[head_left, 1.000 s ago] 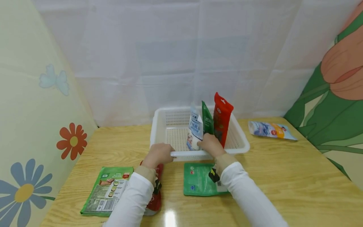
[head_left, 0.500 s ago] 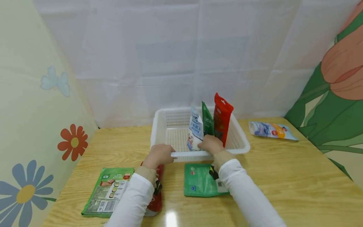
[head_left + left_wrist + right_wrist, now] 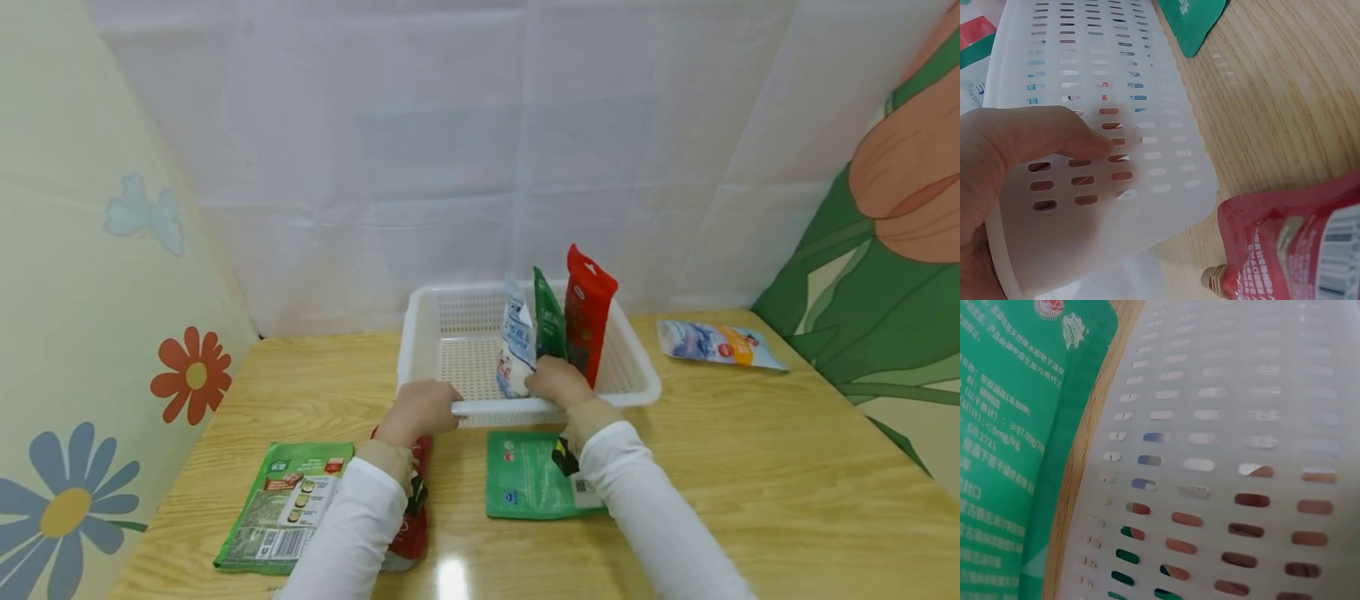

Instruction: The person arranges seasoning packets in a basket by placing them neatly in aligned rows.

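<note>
A white perforated plastic basket (image 3: pixel 423 333) stands at the back of the table. My left hand (image 3: pixel 423 410) grips its front rim near the left corner; in the left wrist view the thumb (image 3: pixel 1079 134) presses on the outer wall. My right hand (image 3: pixel 561 383) reaches over the front rim, its thumb at the lower right edge of an upright white-and-blue bag (image 3: pixel 515 354), which it pinches; the other fingers are mostly hidden. Right beside stand a dark green bag (image 3: pixel 550 321) and a taller red bag (image 3: pixel 588 312). Through the basket holes, the right wrist view shows fingers and bits of bags.
In front of the basket lie a green salt pouch (image 3: pixel 525 475), a red spouted pouch (image 3: pixel 412 533) partly under the left arm, and a green-edged bag (image 3: pixel 288 500) at left. A blue-and-orange bag (image 3: pixel 720 344) lies at the back right. A white cloth (image 3: pixel 450 167) hangs behind.
The white-and-blue bag and my right hand have shifted very slightly right, and the bag stands a little straighter. My left hand and the basket have stayed in place.
</note>
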A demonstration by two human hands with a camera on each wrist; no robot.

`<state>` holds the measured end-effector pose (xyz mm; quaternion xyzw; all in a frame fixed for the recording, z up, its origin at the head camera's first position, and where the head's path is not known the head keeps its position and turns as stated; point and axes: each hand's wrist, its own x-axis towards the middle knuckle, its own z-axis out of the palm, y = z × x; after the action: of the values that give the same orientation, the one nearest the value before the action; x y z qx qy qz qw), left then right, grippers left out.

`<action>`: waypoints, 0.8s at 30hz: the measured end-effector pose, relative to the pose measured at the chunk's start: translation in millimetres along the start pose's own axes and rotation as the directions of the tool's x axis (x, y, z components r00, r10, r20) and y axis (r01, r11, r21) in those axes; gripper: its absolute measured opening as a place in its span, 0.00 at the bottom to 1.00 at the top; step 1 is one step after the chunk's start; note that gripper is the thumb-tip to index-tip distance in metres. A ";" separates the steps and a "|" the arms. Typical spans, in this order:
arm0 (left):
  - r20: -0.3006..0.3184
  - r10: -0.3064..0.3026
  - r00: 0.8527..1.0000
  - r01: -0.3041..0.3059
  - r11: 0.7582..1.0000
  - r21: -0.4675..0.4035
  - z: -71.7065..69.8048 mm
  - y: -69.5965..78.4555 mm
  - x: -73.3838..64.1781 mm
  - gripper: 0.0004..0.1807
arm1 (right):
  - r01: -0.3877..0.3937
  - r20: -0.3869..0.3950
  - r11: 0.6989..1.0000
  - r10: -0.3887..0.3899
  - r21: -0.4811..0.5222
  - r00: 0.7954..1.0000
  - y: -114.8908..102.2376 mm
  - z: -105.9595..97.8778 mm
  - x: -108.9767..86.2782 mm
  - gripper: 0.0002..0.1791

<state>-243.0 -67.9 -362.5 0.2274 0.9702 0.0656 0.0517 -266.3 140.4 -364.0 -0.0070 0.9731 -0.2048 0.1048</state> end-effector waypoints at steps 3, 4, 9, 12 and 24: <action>0.001 0.000 1.000 0.000 1.000 -0.002 -0.1 0.0 -0.1 0.03 | 0.003 -0.004 1.000 -0.003 0.009 1.000 0.4 0.2 0.3 0.14; 0.003 0.000 1.000 0.000 1.000 -0.004 -0.2 0.1 -0.3 0.03 | 0.001 -0.004 1.000 -0.001 0.014 1.000 0.4 0.2 0.4 0.14; 0.002 0.005 1.000 -0.005 1.000 -0.001 -0.7 0.7 -1.3 0.03 | -0.023 0.002 0.999 0.023 0.027 1.000 -0.2 0.6 0.7 0.16; 0.000 0.004 1.000 -0.004 1.000 0.003 -0.8 0.9 -1.0 0.03 | -0.037 -0.005 0.999 0.038 0.023 0.999 -0.9 0.5 0.1 0.16; 0.002 0.003 1.000 -0.003 1.000 0.012 -0.1 0.8 -0.6 0.02 | -0.062 -0.046 0.998 0.062 0.002 0.997 -0.2 1.3 -1.3 0.15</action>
<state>-242.1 -67.5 -362.3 0.2292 0.9702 0.0598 0.0514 -264.8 139.8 -364.8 0.0278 0.9750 -0.2017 0.0888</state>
